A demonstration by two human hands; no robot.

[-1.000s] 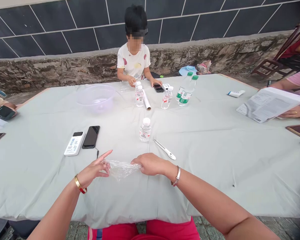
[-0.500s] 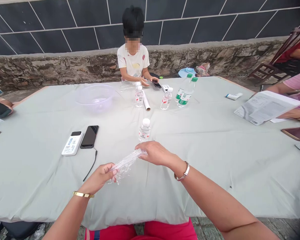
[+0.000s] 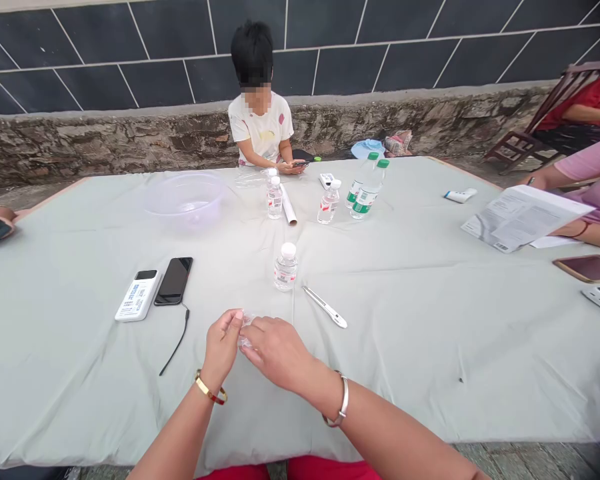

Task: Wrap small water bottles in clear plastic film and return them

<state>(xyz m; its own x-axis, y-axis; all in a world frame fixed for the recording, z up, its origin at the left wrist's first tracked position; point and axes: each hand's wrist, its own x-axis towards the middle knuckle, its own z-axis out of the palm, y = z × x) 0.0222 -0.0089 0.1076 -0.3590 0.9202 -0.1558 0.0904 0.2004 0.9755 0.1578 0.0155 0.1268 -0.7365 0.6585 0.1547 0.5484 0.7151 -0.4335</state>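
Observation:
Between my two hands is a crumpled piece of clear plastic film (image 3: 246, 341), bunched up small and mostly hidden by the fingers. My left hand (image 3: 222, 343) pinches it from the left, thumb uppermost. My right hand (image 3: 275, 350) closes over it from the right, knuckles up. Just beyond them stands a small capped water bottle (image 3: 285, 268) with a red-and-white label. A white utility knife (image 3: 326, 307) lies on the cloth to the right of that bottle, close to my right hand.
A phone (image 3: 174, 281) with a strap and a white power bank (image 3: 137, 295) lie at left. Farther back are a clear basin (image 3: 185, 203), a film roll (image 3: 289, 205), small bottles (image 3: 329, 202) and green-capped bottles (image 3: 366, 193). People sit opposite and at both sides; one holds a paper sheet (image 3: 527, 217).
My hands have come together, and the film stretched between them is now bunched up. The right hand moved left and nearer, uncovering the utility knife. The person opposite turned their head.

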